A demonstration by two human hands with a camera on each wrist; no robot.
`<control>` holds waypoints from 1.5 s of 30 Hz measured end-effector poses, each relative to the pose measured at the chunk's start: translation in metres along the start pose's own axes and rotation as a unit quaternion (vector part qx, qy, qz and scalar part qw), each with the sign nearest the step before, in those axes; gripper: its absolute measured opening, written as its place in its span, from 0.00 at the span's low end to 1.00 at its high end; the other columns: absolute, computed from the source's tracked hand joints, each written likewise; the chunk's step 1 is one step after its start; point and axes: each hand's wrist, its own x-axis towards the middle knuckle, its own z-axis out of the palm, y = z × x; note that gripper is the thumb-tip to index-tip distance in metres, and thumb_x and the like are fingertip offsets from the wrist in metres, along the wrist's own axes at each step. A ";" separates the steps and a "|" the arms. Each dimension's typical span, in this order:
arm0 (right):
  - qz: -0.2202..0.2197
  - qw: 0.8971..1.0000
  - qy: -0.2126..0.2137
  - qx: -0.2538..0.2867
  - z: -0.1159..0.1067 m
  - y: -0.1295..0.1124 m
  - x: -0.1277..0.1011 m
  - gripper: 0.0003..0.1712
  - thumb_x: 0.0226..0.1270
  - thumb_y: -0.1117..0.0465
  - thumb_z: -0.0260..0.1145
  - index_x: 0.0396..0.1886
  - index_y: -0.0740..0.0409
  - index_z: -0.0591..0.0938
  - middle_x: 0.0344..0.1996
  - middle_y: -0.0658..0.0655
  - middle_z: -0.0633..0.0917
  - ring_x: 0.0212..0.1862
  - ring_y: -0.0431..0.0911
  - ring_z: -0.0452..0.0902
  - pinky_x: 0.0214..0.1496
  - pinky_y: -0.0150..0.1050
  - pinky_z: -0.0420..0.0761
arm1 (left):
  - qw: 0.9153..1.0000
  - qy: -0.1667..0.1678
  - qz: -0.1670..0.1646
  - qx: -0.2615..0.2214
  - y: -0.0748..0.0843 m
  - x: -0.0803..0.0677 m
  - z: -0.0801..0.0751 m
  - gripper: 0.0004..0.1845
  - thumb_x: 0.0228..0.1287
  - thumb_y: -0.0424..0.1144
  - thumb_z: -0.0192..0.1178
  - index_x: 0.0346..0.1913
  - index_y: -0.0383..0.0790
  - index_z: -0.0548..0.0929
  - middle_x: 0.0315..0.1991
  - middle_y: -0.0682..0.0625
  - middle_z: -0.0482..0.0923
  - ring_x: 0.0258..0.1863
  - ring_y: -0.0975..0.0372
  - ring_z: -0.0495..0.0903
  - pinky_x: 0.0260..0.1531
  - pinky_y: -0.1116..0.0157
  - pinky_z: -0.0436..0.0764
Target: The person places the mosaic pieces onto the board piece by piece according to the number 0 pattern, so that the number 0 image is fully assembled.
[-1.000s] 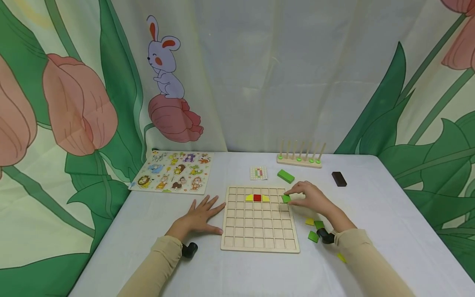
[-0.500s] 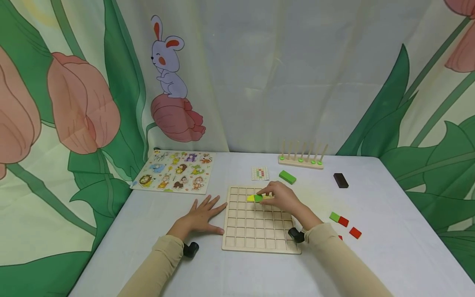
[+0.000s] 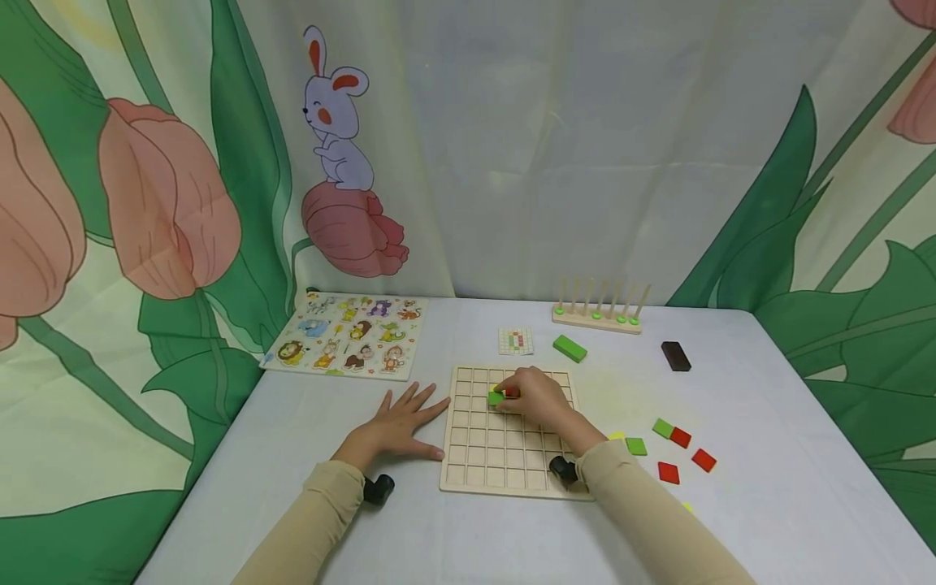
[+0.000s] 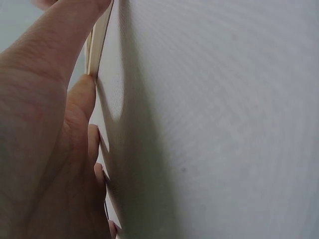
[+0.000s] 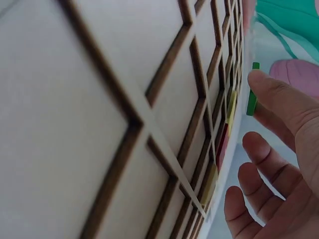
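Observation:
A wooden grid board point(image 3: 483, 455) lies on the table. Over its upper part, my right hand point(image 3: 539, 400) pinches a green square tile point(image 3: 496, 399) between thumb and finger. In the right wrist view the green tile point(image 5: 253, 89) stands clear of the grid, while the other fingers hang loosely bent. A red tile point(image 5: 223, 147) and yellow pieces sit in the grid cells behind; in the head view the hand partly covers them. My left hand point(image 3: 398, 426) lies spread on the table, touching the board's left edge with fingertips and thumb.
Loose red point(image 3: 669, 473), green point(image 3: 636, 446) and yellow tiles lie right of the board. Behind it are a pattern card point(image 3: 516, 341), a green block point(image 3: 569, 348) and a peg rack point(image 3: 595, 318). An animal puzzle point(image 3: 344, 337) lies back left, a dark block point(image 3: 676, 356) back right.
My right hand has carried the green tile leftward from the board's right edge, past the red tile, to the area by the left yellow piece. The left hand stays in place.

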 end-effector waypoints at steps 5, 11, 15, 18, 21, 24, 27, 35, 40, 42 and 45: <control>0.010 1.000 0.006 -0.010 0.004 -0.001 0.000 0.17 0.49 0.49 0.75 0.39 0.47 0.88 0.25 0.45 0.81 0.30 0.38 0.69 0.28 0.32 0.71 | 1.000 0.000 0.001 0.000 0.002 -0.001 -0.001 0.50 0.48 0.73 0.58 0.73 0.65 0.51 0.77 0.53 0.39 0.77 0.50 0.35 0.69 0.36 0.37; 0.007 1.000 0.006 -0.016 0.006 -0.001 0.000 0.16 0.49 0.49 0.75 0.39 0.47 0.88 0.25 0.44 0.81 0.30 0.38 0.69 0.28 0.32 0.70 | 1.000 0.004 0.000 0.000 0.001 0.000 -0.001 0.50 0.48 0.72 0.58 0.73 0.65 0.51 0.77 0.53 0.40 0.77 0.49 0.35 0.69 0.36 0.37; 0.002 1.000 0.006 -0.021 0.008 0.000 0.000 0.16 0.49 0.49 0.75 0.39 0.46 0.88 0.24 0.44 0.81 0.29 0.38 0.67 0.27 0.32 0.69 | 1.000 0.002 0.002 -0.001 0.001 0.000 -0.001 0.50 0.48 0.72 0.58 0.73 0.65 0.52 0.77 0.52 0.40 0.77 0.49 0.36 0.69 0.36 0.37; 0.003 1.000 0.007 -0.019 0.008 -0.001 0.000 0.16 0.48 0.50 0.75 0.39 0.47 0.88 0.24 0.45 0.81 0.29 0.39 0.67 0.27 0.32 0.68 | 1.000 -0.001 0.001 0.000 0.001 0.000 -0.001 0.50 0.48 0.72 0.58 0.73 0.65 0.51 0.77 0.53 0.39 0.77 0.49 0.35 0.69 0.36 0.37; 0.005 1.000 0.010 -0.018 0.010 -0.001 0.000 0.15 0.48 0.50 0.76 0.39 0.46 0.88 0.24 0.45 0.80 0.29 0.39 0.67 0.26 0.32 0.68 | 1.000 -0.001 0.001 0.000 0.001 0.000 -0.001 0.50 0.48 0.72 0.58 0.73 0.64 0.51 0.77 0.53 0.39 0.77 0.49 0.35 0.69 0.36 0.37; 0.006 1.000 0.015 -0.021 0.011 -0.002 -0.001 0.15 0.48 0.50 0.76 0.38 0.46 0.89 0.25 0.45 0.81 0.30 0.39 0.67 0.27 0.32 0.69 | 1.000 -0.001 0.003 -0.002 0.001 -0.001 -0.002 0.49 0.48 0.72 0.58 0.73 0.64 0.52 0.77 0.52 0.40 0.77 0.49 0.35 0.69 0.36 0.37; 0.004 0.999 0.020 -0.026 0.012 -0.002 -0.002 0.15 0.47 0.50 0.76 0.37 0.46 0.89 0.27 0.45 0.82 0.31 0.38 0.68 0.28 0.32 0.70 | 1.000 0.000 0.005 -0.002 0.001 -0.002 -0.002 0.49 0.48 0.71 0.58 0.73 0.64 0.52 0.77 0.52 0.40 0.77 0.48 0.35 0.69 0.36 0.37; 0.022 0.999 0.022 -0.025 -0.011 -0.001 -0.007 0.17 0.51 0.51 0.74 0.42 0.47 0.87 0.29 0.48 0.83 0.33 0.41 0.69 0.26 0.32 0.70 | 1.000 0.001 -0.003 0.003 0.004 -0.001 -0.002 0.50 0.47 0.72 0.59 0.73 0.64 0.52 0.77 0.52 0.40 0.77 0.49 0.36 0.69 0.37 0.37; 0.041 0.999 0.020 -0.024 -0.029 0.004 -0.011 0.18 0.52 0.51 0.73 0.45 0.47 0.87 0.32 0.51 0.83 0.35 0.43 0.73 0.27 0.33 0.72 | 1.000 0.002 -0.009 0.004 0.003 -0.001 -0.002 0.49 0.47 0.72 0.59 0.73 0.65 0.52 0.77 0.53 0.40 0.77 0.49 0.36 0.70 0.37 0.37; 0.044 0.999 0.018 -0.020 -0.035 0.007 -0.013 0.19 0.53 0.50 0.73 0.46 0.48 0.86 0.34 0.52 0.83 0.36 0.43 0.74 0.29 0.34 0.73 | 1.000 0.000 -0.008 0.005 0.003 -0.001 -0.002 0.50 0.47 0.72 0.59 0.73 0.64 0.52 0.77 0.52 0.40 0.77 0.49 0.36 0.70 0.37 0.37; 0.047 0.999 0.013 -0.018 -0.040 0.010 -0.016 0.20 0.54 0.50 0.72 0.48 0.48 0.85 0.37 0.52 0.84 0.39 0.44 0.76 0.31 0.36 0.75 | 1.000 -0.001 -0.004 0.004 0.003 -0.001 -0.001 0.50 0.48 0.72 0.59 0.73 0.63 0.52 0.77 0.51 0.40 0.77 0.49 0.36 0.70 0.37 0.38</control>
